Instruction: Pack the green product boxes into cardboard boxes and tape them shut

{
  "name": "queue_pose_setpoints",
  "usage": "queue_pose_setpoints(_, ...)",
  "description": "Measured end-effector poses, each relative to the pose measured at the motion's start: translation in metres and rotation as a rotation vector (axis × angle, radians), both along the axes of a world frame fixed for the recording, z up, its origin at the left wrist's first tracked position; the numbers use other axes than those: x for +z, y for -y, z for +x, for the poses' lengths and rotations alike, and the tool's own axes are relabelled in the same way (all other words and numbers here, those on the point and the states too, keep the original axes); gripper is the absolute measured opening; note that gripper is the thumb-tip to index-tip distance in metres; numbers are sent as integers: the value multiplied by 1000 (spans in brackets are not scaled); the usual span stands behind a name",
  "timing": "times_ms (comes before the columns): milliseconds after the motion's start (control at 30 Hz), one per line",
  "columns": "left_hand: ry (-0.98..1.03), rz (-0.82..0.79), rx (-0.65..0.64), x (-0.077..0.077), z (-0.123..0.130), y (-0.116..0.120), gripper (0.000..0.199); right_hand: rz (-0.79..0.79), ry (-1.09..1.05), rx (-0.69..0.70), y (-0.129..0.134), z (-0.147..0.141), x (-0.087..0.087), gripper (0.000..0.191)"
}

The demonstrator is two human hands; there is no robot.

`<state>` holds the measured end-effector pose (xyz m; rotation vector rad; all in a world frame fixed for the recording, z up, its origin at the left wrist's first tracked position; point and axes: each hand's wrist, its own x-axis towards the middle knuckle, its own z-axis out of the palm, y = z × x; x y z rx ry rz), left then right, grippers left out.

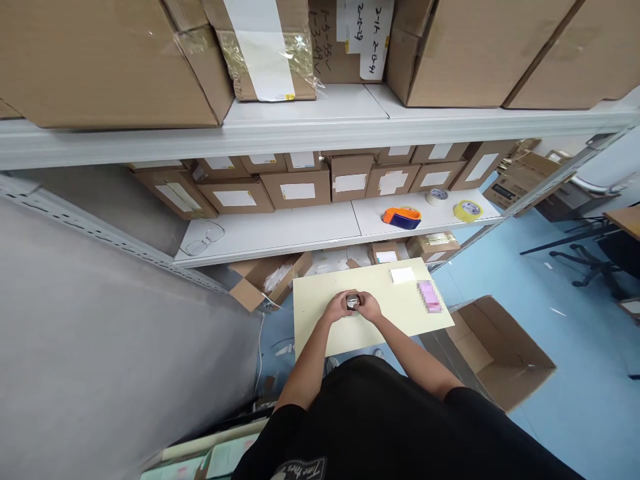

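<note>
Both hands meet around a small round object [353, 302] with a shiny silver top and a dark rim, just over the pale yellow table [320, 333]. My left hand [338, 307] grips it from the left side, fingers curled. From the right, my right hand [369, 307] closes on the same object. Its lower part is hidden by the fingers, so its exact kind cannot be made out. A white stack of paper or cards [403, 275] lies toward the back of the table, and a blurred pink-purple item [429, 296] lies at its right.
Behind the table, a shelf [280, 230] bears several cardboard boxes [299, 191], an orange-and-blue tape dispenser [403, 218], tape rolls [468, 211] and glasses [205, 239]. An open carton [500, 353] stands at the right, another opened box [273, 280] at the left. A grey wall [100, 320] borders the left.
</note>
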<state>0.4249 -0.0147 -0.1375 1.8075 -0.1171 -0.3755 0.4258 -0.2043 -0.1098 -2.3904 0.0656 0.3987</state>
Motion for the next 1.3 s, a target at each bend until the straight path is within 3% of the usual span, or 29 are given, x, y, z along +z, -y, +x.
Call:
queue_pose_setpoints(133, 13, 82, 4, 0, -3, 0, 91, -201, -91, 81, -13, 8, 13, 54)
queue_pose_setpoints(233, 10, 131, 26, -4, -8, 2, 97, -260, -125, 93, -20, 11, 19, 53)
queue_pose_setpoints(367, 15, 161, 81, -8, -14, 9, 95, -225, -51, 106, -17, 10, 27, 40)
queue_pose_setpoints(467, 16, 189, 115, -7, -16, 14, 91, -97, 54, 62, -8, 13, 45, 38)
queue_pose_setpoints(567, 18, 222, 150, -3, -17, 21, 89, 132, 144, -50, 4, 26, 80, 43)
queue_pose_setpoints(667, 10, 241, 174, 3, -19, 30, 86, 350, 263, -127, 15, 45, 130, 43)
queue_pose_setpoints(800, -33, 237, 182, 20, -23, 34, 100, 447, 377, -154, 24, 57, 190, 43)
queue_pose_setpoints(900, -48, 273, 200, 49, -25, 25, 131, 491, 404, -135, 26, 54, 218, 44)
queue_pose_setpoints(967, -15, 294, 232, 79, -25, 18, 144, 490, 413, -129, 25, 49, 228, 45)
queue_pose_setpoints(1067, 133, 151, 274, 137, -24, 17, 128, 458, 427, -129, 20, 44, 237, 45)
queue_pose_setpoints(1167, 341, -6, 298, 194, -18, 31, 107, 439, 441, -116, 11, 41, 241, 48)
queue_pose_setpoints(1233, 398, -6, 362, 225, -13, 42, 104, 476, 441, -99, 8, 40, 243, 49)
queue_pose_setpoints(1300, 393, -7, 441, 246, -9, 48, 92, 614, 409, -49, 8, 37, 243, 49)
